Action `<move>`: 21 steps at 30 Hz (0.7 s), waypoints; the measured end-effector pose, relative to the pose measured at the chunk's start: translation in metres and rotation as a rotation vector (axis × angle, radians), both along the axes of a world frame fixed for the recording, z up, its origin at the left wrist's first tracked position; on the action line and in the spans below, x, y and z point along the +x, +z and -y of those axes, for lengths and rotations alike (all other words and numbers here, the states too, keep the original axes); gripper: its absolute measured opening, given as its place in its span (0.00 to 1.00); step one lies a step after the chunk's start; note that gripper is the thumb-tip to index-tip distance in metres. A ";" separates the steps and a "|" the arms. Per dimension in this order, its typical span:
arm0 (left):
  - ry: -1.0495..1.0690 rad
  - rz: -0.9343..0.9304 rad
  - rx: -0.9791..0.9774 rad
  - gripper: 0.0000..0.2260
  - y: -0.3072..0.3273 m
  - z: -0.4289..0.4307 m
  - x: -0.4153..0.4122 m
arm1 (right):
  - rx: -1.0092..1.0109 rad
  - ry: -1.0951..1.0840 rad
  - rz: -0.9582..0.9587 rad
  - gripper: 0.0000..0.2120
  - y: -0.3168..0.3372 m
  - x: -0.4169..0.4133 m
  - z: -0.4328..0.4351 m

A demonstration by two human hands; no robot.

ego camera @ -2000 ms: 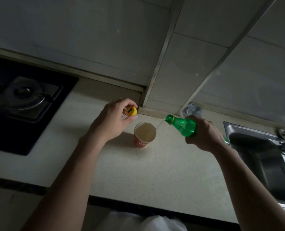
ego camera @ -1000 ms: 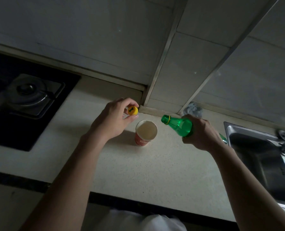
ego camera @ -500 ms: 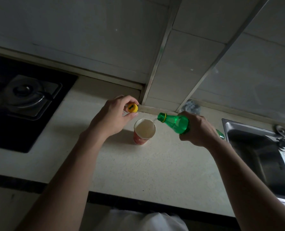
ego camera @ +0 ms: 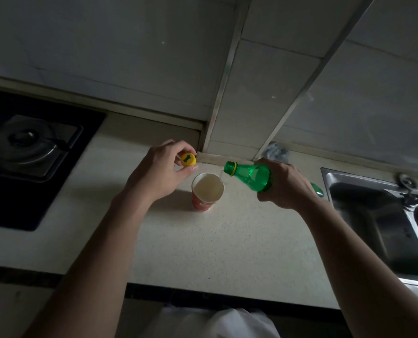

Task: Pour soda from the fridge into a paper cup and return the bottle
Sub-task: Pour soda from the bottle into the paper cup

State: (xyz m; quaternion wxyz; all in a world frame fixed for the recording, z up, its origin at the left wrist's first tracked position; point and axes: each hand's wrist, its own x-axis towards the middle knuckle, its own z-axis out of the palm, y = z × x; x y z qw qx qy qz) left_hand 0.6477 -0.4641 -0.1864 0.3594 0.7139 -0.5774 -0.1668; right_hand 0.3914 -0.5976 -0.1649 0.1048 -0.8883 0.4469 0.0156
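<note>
Near the middle of the frame a red paper cup [ego camera: 206,192] stands upright on the pale speckled countertop [ego camera: 215,245], holding pale liquid high up its white inside; the right hand [ego camera: 286,186], just right of centre, has its fingers wrapped round the body of a green soda bottle [ego camera: 250,176], which lies tipped almost level with its open mouth pointing left, just above the cup's right rim; a faint thin stream seems to run from mouth to rim, though the dim light makes this hard to tell; the bottle's far end pokes out beyond the hand toward the sink [ego camera: 374,215] at the right edge; the left hand [ego camera: 157,175], just left of the cup and raised off the counter, pinches a yellow cap [ego camera: 188,159] between thumb and fingertips, the cap's top facing the camera; a black gas stove [ego camera: 32,152] with a metal burner fills the left side; a crumpled grey cloth [ego camera: 275,152] sits against the tiled wall [ego camera: 129,57] behind the right hand; a tap fitting [ego camera: 408,182] shows on the sink's rear rim; white clothing [ego camera: 215,323] appears at the bottom edge.
</note>
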 end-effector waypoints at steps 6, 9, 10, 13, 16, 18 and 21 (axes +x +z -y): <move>-0.006 0.007 0.017 0.11 -0.001 -0.001 0.000 | -0.006 0.001 -0.006 0.36 0.000 0.001 0.001; -0.007 0.010 0.022 0.11 -0.001 -0.001 0.000 | -0.001 0.003 -0.014 0.36 0.000 0.002 0.002; -0.005 0.009 0.023 0.11 -0.001 -0.001 0.000 | -0.003 0.005 -0.017 0.36 0.000 0.002 0.002; -0.001 0.008 0.020 0.11 -0.002 -0.001 0.001 | -0.003 0.007 -0.024 0.36 0.001 0.001 0.003; -0.004 0.011 0.023 0.12 -0.003 -0.002 0.000 | -0.004 0.008 -0.030 0.36 0.002 0.001 0.004; -0.003 0.017 0.025 0.12 -0.004 -0.003 0.001 | -0.003 0.010 -0.025 0.35 0.002 0.001 0.005; 0.000 0.020 0.032 0.12 -0.004 -0.002 0.002 | 0.000 0.004 -0.025 0.36 0.002 0.002 0.006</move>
